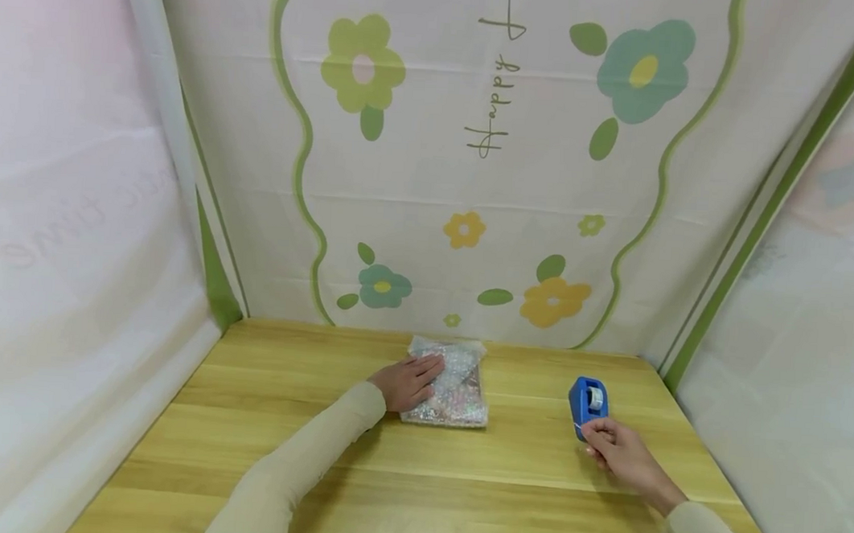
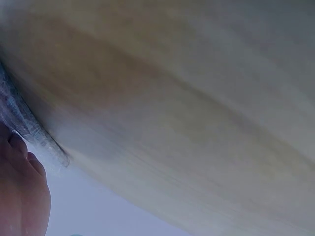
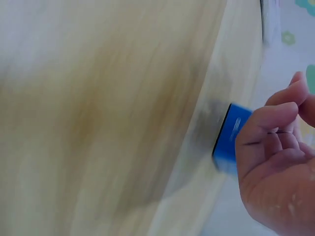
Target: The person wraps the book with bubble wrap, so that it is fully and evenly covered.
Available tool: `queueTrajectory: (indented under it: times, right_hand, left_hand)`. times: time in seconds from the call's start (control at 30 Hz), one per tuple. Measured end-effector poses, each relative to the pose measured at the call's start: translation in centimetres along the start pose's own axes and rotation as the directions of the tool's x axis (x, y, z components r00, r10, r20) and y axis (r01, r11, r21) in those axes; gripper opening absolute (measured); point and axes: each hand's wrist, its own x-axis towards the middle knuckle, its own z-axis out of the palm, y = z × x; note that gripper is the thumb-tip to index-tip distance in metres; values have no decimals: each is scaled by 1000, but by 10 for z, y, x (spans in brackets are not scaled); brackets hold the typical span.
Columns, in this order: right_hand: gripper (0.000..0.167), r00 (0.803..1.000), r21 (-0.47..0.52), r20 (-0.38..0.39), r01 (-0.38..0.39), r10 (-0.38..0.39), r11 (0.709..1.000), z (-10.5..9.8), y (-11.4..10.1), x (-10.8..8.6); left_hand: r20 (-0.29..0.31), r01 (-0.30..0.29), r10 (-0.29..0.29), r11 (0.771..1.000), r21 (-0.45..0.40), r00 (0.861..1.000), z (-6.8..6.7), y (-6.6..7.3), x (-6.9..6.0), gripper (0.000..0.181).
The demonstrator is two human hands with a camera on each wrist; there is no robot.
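Observation:
A flat package in bubble wrap (image 1: 459,397) lies near the back edge of the table, with something pinkish showing through. My left hand (image 1: 410,381) rests on its left side, fingers straight. The left wrist view catches only part of that hand (image 2: 22,191) beside the package's edge (image 2: 34,130). To the right stands a blue tape dispenser (image 1: 581,403) with a roll of clear tape (image 1: 595,399). At its near end my right hand (image 1: 623,454) pinches the tape's end between thumb and curled fingers. The right wrist view shows this hand (image 3: 275,162) partly covering the dispenser (image 3: 229,132).
The wooden table (image 1: 401,490) ends at a hanging cloth (image 1: 417,169) printed with flowers. More cloth hangs at the left side (image 1: 73,240) and the right side (image 1: 808,319). Bare wood lies between the package and the dispenser.

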Motion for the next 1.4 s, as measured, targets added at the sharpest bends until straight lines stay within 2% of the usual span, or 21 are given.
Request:
queueTrajectory:
  times: [0.2, 0.43, 0.8, 0.97, 1.17, 1.3, 1.4]
  right_hand:
    - [29, 995, -7, -39, 92, -92, 996, 18, -15, 6]
    - [27, 976, 7, 3, 217, -217, 976, 35, -37, 17]
    - [22, 980, 14, 40, 196, -196, 981, 78, -76, 40]
    - [18, 975, 11, 69, 210, -211, 978, 98, -96, 50]
    - [19, 960, 37, 99, 260, -262, 965, 121, -119, 61]
    - [15, 954, 51, 117, 273, -278, 961, 135, -129, 68]
    - [14, 956, 63, 124, 258, -264, 964, 144, -134, 73]
  left_hand:
    - [8, -4, 5, 999, -42, 1000, -4, 2, -1, 60]
    - [1, -8, 8, 999, -34, 1000, -4, 1, -1, 60]
    - [-2, 3, -3, 1000, -19, 1000, 2, -1, 1, 61]
    - [-4, -6, 6, 999, -43, 1000, -2, 0, 0, 60]
    - [-23, -36, 36, 999, -20, 999, -4, 0, -3, 61]
    - [-10, -25, 25, 999, -21, 1000, -8, 2, -4, 61]
    - [19, -4, 4, 999, -47, 1000, -12, 5, -4, 60]
